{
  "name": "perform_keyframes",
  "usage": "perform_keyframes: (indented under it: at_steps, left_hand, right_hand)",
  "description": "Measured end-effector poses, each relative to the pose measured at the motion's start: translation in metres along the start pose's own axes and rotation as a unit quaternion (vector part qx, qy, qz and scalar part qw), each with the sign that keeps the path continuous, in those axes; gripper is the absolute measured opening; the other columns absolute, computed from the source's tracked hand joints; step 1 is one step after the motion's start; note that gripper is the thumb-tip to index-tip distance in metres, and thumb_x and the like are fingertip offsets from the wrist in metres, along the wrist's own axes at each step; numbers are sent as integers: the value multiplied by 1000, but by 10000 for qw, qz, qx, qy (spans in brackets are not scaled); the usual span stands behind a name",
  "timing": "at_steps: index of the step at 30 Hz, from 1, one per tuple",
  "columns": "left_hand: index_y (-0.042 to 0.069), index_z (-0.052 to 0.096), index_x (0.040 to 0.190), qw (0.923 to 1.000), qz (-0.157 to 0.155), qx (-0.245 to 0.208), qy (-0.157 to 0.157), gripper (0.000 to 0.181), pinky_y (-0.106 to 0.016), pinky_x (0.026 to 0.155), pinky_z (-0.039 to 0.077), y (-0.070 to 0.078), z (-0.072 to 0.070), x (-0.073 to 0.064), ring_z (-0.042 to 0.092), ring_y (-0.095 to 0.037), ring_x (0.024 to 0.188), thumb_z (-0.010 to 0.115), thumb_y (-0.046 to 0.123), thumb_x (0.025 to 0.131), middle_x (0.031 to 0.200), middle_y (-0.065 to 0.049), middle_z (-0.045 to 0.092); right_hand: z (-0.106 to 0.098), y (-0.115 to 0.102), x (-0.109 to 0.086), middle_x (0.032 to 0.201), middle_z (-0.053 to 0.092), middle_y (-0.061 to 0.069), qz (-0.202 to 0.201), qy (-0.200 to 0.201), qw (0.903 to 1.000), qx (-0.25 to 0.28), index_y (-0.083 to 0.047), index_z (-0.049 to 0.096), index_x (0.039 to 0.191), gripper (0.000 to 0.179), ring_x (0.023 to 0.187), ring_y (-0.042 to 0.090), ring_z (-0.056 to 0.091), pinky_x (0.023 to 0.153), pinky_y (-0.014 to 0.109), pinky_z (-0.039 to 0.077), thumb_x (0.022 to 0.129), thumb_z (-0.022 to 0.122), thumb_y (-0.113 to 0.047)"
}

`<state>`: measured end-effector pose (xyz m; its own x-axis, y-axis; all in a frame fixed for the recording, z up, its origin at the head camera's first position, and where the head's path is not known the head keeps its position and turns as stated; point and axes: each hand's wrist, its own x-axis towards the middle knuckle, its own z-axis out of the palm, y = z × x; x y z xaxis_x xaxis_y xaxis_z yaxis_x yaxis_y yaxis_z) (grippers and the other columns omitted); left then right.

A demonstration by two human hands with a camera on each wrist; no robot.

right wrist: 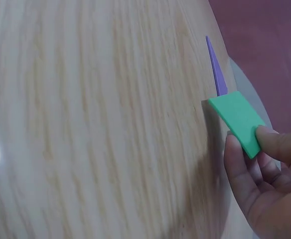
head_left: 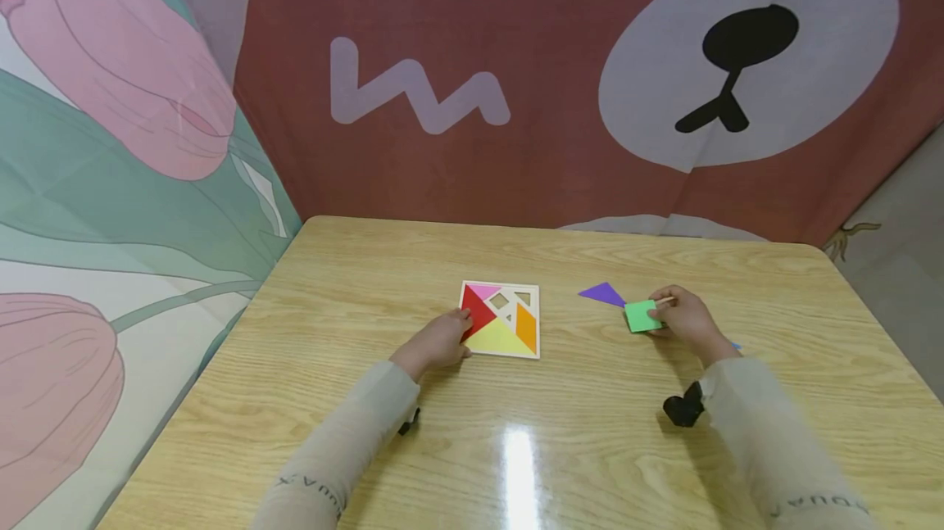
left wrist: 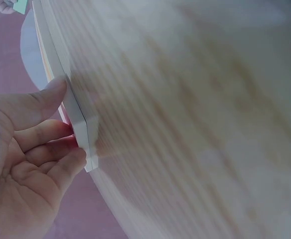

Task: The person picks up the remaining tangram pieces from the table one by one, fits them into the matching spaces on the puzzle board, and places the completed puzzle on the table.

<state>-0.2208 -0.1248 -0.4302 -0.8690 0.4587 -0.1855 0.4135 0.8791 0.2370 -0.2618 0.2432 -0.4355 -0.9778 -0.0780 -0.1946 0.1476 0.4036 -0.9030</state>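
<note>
My left hand (head_left: 441, 340) holds the near left corner of a square tangram board (head_left: 510, 307) flat on the table. In the left wrist view the thumb (left wrist: 56, 92) presses its side edge and the fingers curl at the corner. Red, yellow, pink and orange pieces fill part of it; a square recess and two triangular ones are bare. My right hand (head_left: 689, 321) pinches a green square piece (right wrist: 237, 119) between thumb and fingers, raised over the table. Just beyond it lies a purple triangle (head_left: 605, 294), partly overlapped by the green square in the right wrist view.
A bit of a blue piece (head_left: 737, 346) shows behind the right wrist, mostly hidden. The wooden table (head_left: 369, 268) meets a printed bear curtain at its far edge. Black wrist devices (head_left: 684, 405) hang under the sleeves.
</note>
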Motion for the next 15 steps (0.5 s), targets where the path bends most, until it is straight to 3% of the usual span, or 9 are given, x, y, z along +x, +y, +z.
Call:
perform_keyframes:
  at_steps: [7,15]
  left_hand:
    - [-7,45,121,10000,-47,-19,-16,51,-34,99,26,1,-1,0,33,-29,120,62,16,79,129,-18,39]
    - [-7,46,120,10000,-7,-3,12,51,-34,99,27,1,-1,0,34,-29,119,63,16,78,128,-18,39]
  right_hand:
    - [12,-4,0,98,45,19,198,20,9997,137,10,37,111,31,71,10,51,67,29,50,84,50,0]
    - [23,-6,-1,103,41,19,404,25,9968,694,8,36,112,29,72,11,52,71,32,50,87,46,-1]
